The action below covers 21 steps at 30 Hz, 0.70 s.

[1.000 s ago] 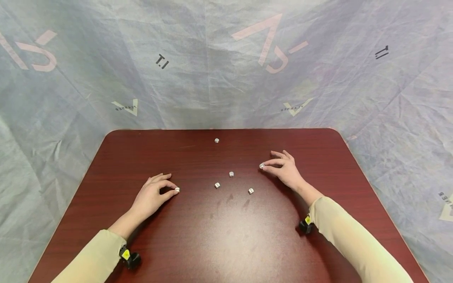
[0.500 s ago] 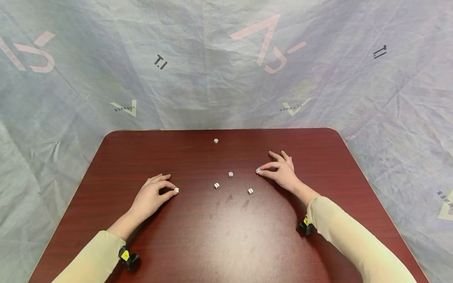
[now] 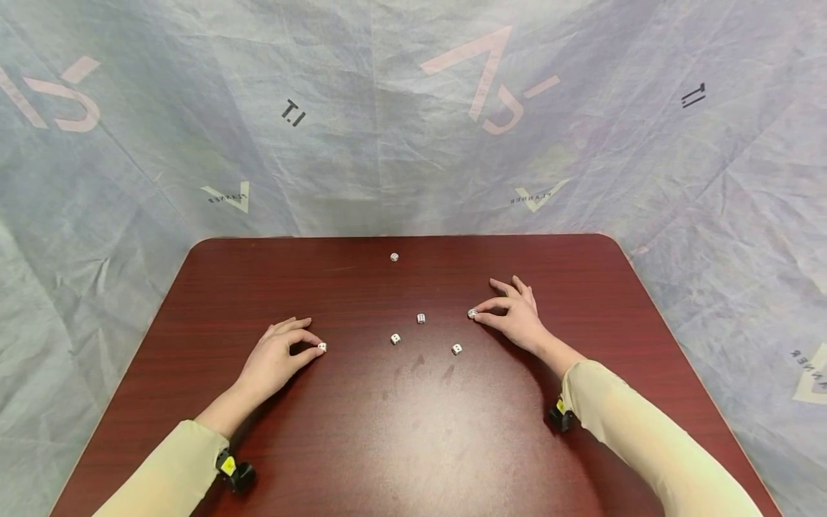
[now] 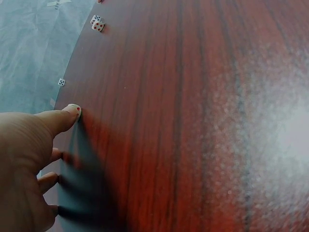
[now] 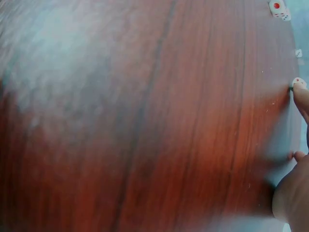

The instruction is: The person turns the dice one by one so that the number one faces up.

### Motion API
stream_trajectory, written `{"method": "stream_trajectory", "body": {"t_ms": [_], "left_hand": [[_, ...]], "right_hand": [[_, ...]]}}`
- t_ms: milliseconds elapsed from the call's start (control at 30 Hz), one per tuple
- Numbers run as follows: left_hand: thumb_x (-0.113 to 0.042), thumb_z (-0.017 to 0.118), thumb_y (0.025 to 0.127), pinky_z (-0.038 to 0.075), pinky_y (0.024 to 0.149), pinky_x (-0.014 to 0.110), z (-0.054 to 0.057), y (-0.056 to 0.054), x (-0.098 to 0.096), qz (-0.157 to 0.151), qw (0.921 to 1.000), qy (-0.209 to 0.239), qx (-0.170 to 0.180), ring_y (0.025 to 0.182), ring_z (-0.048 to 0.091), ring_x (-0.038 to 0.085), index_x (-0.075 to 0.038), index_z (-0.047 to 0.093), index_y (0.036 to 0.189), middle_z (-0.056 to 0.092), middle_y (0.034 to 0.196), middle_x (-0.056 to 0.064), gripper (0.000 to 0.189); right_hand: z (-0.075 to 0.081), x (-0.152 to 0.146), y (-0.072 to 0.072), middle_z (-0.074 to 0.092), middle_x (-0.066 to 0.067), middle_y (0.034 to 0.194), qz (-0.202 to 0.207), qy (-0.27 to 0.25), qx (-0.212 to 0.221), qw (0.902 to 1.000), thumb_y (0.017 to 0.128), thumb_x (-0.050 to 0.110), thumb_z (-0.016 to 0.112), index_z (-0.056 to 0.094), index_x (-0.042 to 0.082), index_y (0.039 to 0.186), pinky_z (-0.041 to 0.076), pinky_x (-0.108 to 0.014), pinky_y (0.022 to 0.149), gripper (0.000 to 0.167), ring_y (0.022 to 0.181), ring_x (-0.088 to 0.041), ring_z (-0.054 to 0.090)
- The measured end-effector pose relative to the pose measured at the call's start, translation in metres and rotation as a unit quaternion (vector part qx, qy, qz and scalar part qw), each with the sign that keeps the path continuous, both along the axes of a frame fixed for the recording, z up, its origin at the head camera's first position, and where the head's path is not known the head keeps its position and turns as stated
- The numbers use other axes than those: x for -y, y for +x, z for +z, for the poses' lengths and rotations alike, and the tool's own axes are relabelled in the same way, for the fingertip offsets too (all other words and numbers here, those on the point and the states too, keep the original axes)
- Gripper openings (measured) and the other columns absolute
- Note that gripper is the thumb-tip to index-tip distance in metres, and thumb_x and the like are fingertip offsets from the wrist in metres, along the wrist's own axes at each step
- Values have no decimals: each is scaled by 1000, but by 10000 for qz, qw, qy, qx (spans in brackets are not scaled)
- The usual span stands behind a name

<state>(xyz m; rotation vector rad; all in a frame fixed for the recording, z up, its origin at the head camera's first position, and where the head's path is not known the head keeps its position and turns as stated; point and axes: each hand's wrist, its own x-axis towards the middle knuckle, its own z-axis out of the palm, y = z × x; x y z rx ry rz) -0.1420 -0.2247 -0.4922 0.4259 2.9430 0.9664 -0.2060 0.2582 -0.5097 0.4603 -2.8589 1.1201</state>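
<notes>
Fingertips (image 3: pixel 310 347) of left hand (image 3: pixel 274 362) pinching one die (image 3: pixel 321 347) against tabletop (image 3: pixel 413 431), toward its left edge. Right hand (image 3: pixel 517 323) likewise nipping a second die (image 3: pixel 472 313) toward the right edge, other fingers fanned. Three dice (image 3: pixel 421 318) loose between, mid-surface; another die (image 3: pixel 394 257) alone near the far edge. Probably pinned low for sliding, not lifting.

A dark reddish-brown wooden table (image 3: pixel 413 445) with rounded corners stands before a wrinkled pale grey-blue fabric backdrop (image 3: pixel 388 129) printed with faded pink letters. A small white die (image 3: pixel 394 257) lies alone near the table's far edge.
</notes>
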Motion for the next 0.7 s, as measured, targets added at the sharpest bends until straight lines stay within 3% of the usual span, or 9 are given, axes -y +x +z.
{"method": "stream_trajectory", "body": {"t_ms": [367,700], "left_hand": [[-28,80,92,18,121,62,0,0,1,-13,10000,24,18,145,36,42,-23,78,102,55,147,16,11],[-28,81,92,18,121,62,0,-1,1,-24,10000,63,0,145,37,42,-22,78,102,55,147,16,12]], "right_hand": [[-1,-4,2,43,-15,158,41,40,-31,10000,89,32,83,83,26,101,2,-71,118,14,153,-46,4],[1,-5,6,44,-17,156,-16,-65,-53,10000,88,30,84,83,23,100,4,-71,117,14,152,-48,3]]}}
